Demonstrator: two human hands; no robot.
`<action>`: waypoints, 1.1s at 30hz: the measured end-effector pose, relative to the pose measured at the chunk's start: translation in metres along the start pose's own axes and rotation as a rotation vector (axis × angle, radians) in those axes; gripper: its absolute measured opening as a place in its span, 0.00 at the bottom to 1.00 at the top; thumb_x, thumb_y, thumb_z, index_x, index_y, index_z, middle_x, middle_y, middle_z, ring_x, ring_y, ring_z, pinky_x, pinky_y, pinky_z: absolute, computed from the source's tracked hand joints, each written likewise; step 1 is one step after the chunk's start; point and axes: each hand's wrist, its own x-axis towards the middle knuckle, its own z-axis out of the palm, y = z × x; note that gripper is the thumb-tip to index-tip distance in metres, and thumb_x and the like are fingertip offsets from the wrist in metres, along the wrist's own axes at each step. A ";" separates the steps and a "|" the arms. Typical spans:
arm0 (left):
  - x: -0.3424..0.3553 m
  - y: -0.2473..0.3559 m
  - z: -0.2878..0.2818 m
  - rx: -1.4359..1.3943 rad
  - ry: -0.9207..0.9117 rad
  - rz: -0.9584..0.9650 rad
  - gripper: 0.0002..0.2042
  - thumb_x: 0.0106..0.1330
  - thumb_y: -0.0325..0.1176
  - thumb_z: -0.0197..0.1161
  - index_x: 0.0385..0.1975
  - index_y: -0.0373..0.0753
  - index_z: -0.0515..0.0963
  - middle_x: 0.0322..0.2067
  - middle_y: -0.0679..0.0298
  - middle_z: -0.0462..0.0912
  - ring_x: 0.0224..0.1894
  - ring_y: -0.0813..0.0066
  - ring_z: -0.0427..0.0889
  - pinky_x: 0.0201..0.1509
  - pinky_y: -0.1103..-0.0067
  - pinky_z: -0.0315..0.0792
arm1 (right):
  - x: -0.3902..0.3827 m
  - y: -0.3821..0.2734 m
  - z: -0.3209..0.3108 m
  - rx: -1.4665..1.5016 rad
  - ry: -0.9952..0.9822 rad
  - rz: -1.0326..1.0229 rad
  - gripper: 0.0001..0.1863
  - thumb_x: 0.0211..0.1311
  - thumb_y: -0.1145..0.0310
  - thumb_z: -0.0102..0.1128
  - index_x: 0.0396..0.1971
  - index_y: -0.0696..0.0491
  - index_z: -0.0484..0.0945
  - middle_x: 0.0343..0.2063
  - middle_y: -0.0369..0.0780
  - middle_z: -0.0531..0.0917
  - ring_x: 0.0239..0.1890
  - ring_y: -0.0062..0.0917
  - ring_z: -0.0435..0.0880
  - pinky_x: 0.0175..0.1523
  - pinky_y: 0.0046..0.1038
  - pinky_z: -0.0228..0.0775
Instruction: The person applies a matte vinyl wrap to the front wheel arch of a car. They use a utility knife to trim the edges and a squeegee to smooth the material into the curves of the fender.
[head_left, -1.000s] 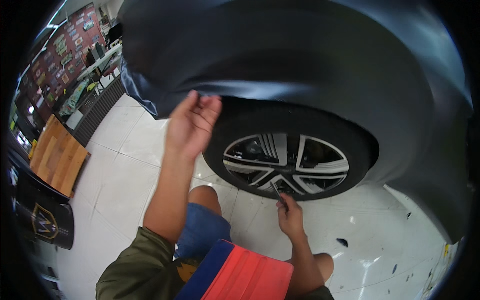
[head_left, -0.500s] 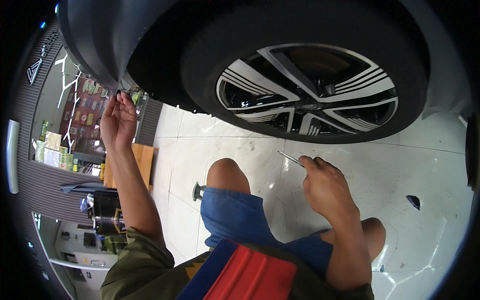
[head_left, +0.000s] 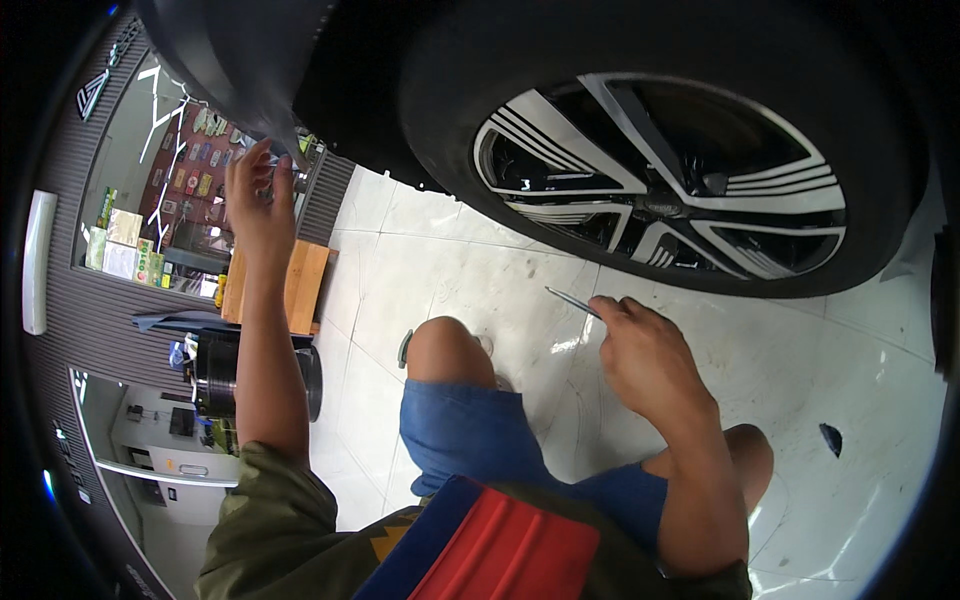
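Note:
My left hand point(head_left: 259, 203) is raised at the lower edge of the car's grey, film-covered bodywork point(head_left: 210, 45), fingers curled at a loose-looking edge; what they grip, if anything, is unclear. My right hand point(head_left: 645, 360) is closed round a slim silver tool point(head_left: 568, 300), whose tip points up-left over the tiled floor point(head_left: 440, 285), below the wheel point(head_left: 660, 200) with its black tyre and two-tone spokes. A red and blue ridged pad point(head_left: 505, 550) sits at my front, between my forearms.
A wooden board point(head_left: 305, 285) and a black drum point(head_left: 212, 375) stand at left, before a ribbed wall point(head_left: 55, 290) with a window and doorway. My bent knee point(head_left: 445, 355) is below the wheel. A small dark scrap point(head_left: 830, 438) lies on the floor at right.
The view has shifted, bringing the wheel higher. My left hand has turned and risen with the bodywork edge. My right hand has moved away from the spokes, still holding the tool.

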 end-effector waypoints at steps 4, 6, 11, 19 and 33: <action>0.015 -0.028 0.022 -0.192 0.160 -0.225 0.12 0.70 0.30 0.56 0.51 0.37 0.77 0.43 0.59 0.81 0.41 0.73 0.82 0.43 0.79 0.74 | 0.002 0.006 0.015 -0.003 -0.029 0.029 0.18 0.59 0.77 0.50 0.50 0.57 0.75 0.39 0.50 0.81 0.44 0.45 0.80 0.52 0.40 0.72; 0.012 -0.039 0.035 -0.284 0.188 -0.266 0.13 0.70 0.29 0.56 0.52 0.38 0.76 0.43 0.59 0.82 0.42 0.72 0.82 0.45 0.78 0.74 | 0.008 0.011 0.020 0.009 -0.028 -0.016 0.18 0.59 0.77 0.49 0.51 0.57 0.75 0.39 0.51 0.81 0.43 0.46 0.80 0.51 0.39 0.72; -0.010 -0.006 0.027 -0.434 0.226 -0.366 0.12 0.68 0.29 0.58 0.48 0.35 0.77 0.40 0.56 0.82 0.41 0.69 0.81 0.43 0.77 0.73 | 0.030 0.039 0.043 0.138 0.020 -0.150 0.20 0.63 0.79 0.47 0.55 0.57 0.72 0.36 0.48 0.81 0.34 0.37 0.82 0.40 0.32 0.75; -0.119 0.131 0.014 -1.324 -0.548 -0.453 0.14 0.72 0.35 0.54 0.49 0.33 0.77 0.39 0.60 0.81 0.43 0.71 0.79 0.51 0.75 0.72 | 0.016 -0.031 0.041 0.599 0.071 -0.073 0.31 0.64 0.78 0.43 0.69 0.49 0.57 0.35 0.35 0.76 0.28 0.12 0.68 0.33 0.15 0.65; -0.275 0.050 0.031 -0.923 -1.426 0.365 0.08 0.66 0.30 0.58 0.42 0.38 0.78 0.31 0.54 0.83 0.37 0.62 0.84 0.42 0.73 0.75 | -0.062 -0.212 -0.073 0.155 0.510 -0.526 0.31 0.59 0.69 0.62 0.61 0.58 0.63 0.47 0.49 0.79 0.48 0.41 0.79 0.52 0.37 0.71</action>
